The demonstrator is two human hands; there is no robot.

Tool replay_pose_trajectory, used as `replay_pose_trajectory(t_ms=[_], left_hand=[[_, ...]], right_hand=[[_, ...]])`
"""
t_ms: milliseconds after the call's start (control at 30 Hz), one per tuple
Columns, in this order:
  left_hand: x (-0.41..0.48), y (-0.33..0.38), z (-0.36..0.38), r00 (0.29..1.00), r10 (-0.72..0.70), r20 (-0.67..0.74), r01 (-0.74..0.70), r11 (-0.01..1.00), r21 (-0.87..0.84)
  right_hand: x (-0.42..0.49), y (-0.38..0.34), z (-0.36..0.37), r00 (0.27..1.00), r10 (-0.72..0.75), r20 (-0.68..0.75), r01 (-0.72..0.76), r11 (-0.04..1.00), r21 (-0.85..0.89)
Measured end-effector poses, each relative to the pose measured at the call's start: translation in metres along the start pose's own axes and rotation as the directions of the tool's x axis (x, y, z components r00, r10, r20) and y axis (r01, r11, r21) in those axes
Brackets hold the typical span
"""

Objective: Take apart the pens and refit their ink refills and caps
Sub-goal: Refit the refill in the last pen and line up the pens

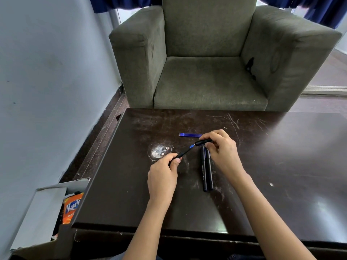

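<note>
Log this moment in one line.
left hand: grips pen barrel | right hand: pinches cap near blue tip | table: two pens, refills

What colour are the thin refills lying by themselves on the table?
Blue. The refills show best in the head view, just beyond the right hand.

we see a left hand (162, 177) and a right hand (221, 152), both bare, with bare forearms (148, 226); dark blue cloth (231, 257) shows at the near edge.

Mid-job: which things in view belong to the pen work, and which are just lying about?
Job: pen in the left hand; cap in the right hand; two pens on the table; blue refills.
Lying about: armchair; snack packet in the box.
</note>
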State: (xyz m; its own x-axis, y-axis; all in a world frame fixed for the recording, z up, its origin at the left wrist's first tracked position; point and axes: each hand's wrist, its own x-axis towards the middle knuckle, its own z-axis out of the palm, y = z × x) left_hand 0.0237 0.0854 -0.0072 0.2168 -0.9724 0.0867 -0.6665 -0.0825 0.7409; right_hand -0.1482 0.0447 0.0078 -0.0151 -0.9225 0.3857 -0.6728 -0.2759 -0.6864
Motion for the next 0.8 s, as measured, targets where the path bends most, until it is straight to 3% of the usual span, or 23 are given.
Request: replay_pose_trajectory(t_ms=[100,267,633,800], left_hand=[[0.0,0.0,0.0,0.999,0.029,0.044,-0.029,1.0,-0.006],[-0.003,0.003,0.002,0.984,0.142,0.104,-0.149,0.987,0.057],[-0.006,0.003,0.004,0.989,0.134,0.057,-0.14,0.985,0.101],[-0.01,0.011,0.007,0.993,0.069,0.1,-0.069,0.998,-0.005]], right_hand=[[0.001,-0.001,0.0,0.996,-0.08,0.04,0.08,0.997,0.004],[-0.003,0.001,0.004,0.952,-0.198,0.235,0.202,0.979,0.007],[-0.007,-0.003,0.005,0.95,-0.143,0.279,0.151,0.989,-0.008],[-0.009,-0.01,-0.001,0.956,-0.12,0.268,0.126,0.992,-0.002]])
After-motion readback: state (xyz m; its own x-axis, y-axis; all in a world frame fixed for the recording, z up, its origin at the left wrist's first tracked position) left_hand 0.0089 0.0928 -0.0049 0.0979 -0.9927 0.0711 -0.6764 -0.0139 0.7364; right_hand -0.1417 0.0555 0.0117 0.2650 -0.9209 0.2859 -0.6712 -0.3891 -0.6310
